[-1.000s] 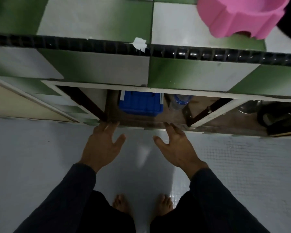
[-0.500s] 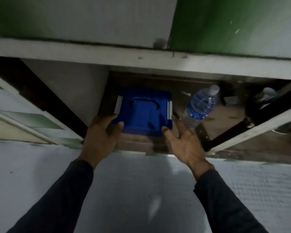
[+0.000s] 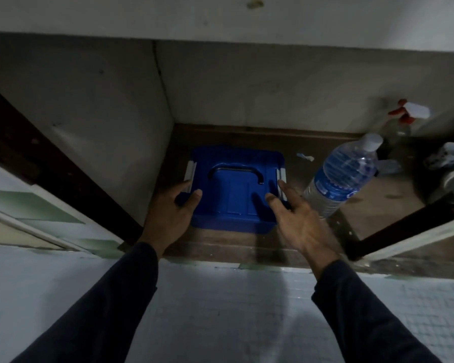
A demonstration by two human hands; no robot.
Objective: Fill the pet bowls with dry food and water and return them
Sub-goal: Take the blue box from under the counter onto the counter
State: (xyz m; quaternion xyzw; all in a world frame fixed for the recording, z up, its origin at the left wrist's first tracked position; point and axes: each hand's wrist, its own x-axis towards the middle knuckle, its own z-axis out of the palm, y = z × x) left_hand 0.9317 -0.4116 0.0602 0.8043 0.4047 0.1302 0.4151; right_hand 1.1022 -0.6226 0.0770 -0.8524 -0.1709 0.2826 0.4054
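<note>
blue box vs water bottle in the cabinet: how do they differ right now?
1. The blue box is opaque with a flat lid and black handle; the water bottle is clear with a white cap.
2. The box sits flat; the bottle looks tilted.
3. The left hand and right hand flank the box at its side latches; neither touches the bottle.

Shared: both sit on the cabinet floor.

Dim, soft blur, bowed wide-angle edges
</note>
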